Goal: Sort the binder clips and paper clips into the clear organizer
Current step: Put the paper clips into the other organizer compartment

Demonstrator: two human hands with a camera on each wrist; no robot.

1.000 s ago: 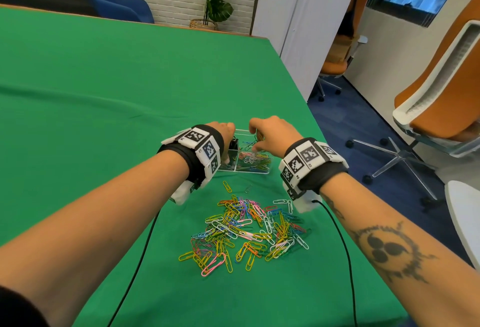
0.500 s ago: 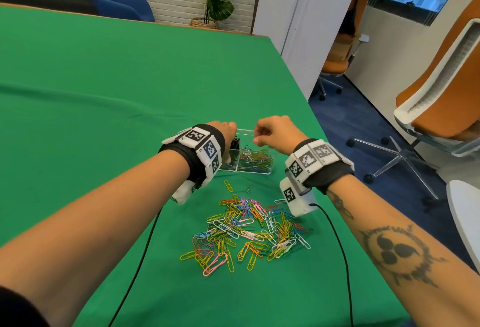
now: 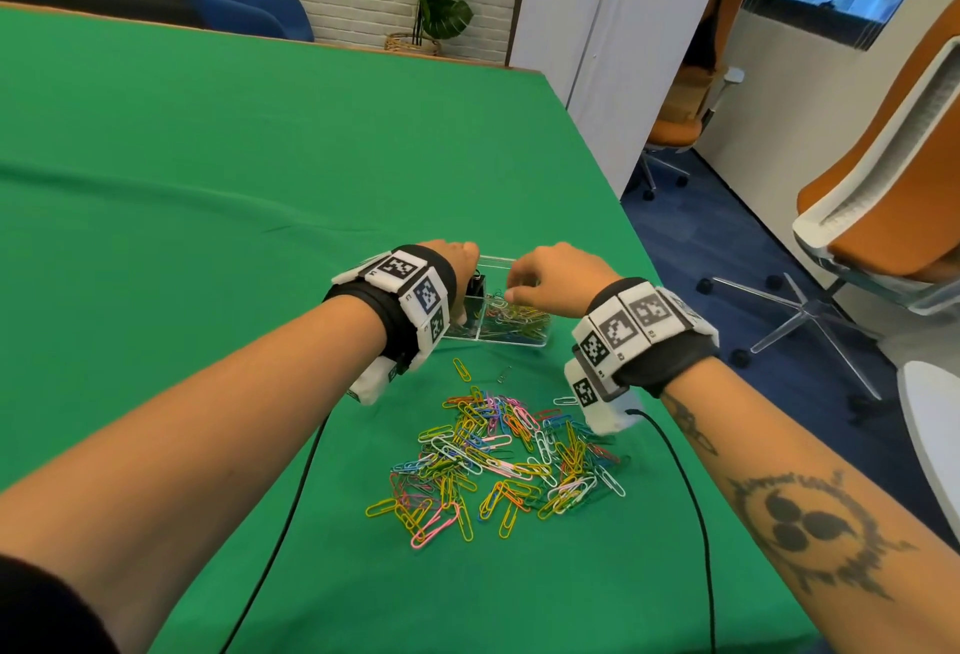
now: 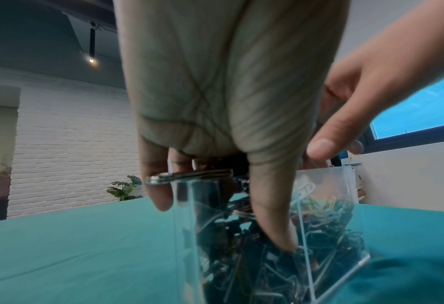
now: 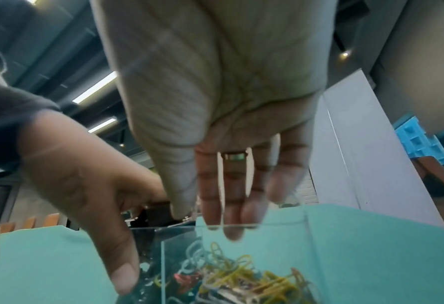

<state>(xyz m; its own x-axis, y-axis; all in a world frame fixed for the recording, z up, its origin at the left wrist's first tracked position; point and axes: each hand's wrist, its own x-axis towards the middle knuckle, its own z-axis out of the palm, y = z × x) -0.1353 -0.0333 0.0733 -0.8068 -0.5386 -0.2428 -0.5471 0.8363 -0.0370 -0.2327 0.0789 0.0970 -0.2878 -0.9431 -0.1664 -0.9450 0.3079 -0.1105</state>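
The clear organizer (image 3: 493,340) stands on the green table, with black binder clips in its left compartment and coloured paper clips (image 3: 514,315) in its right one. My left hand (image 3: 460,263) grips the left compartment. Its thumb reaches down the near side (image 4: 275,226) and its fingers (image 4: 158,191) sit on the far side. A binder clip (image 3: 475,285) sticks up under its palm, silver handle (image 4: 189,176) against the fingers. My right hand (image 3: 550,279) hovers over the right compartment with fingers (image 5: 231,226) straight down and nothing in them. A loose paper clip pile (image 3: 498,456) lies nearer to me.
A stray yellow clip (image 3: 461,369) and a small metal clip (image 3: 503,373) lie between pile and organizer. Black cables (image 3: 291,513) run from both wrists towards me. The table's right edge (image 3: 670,320) is close, with orange chairs (image 3: 883,196) beyond.
My right hand has lifted a little out of the right compartment, and its wrist has drawn back to the right. The left hand has stayed on the organizer.
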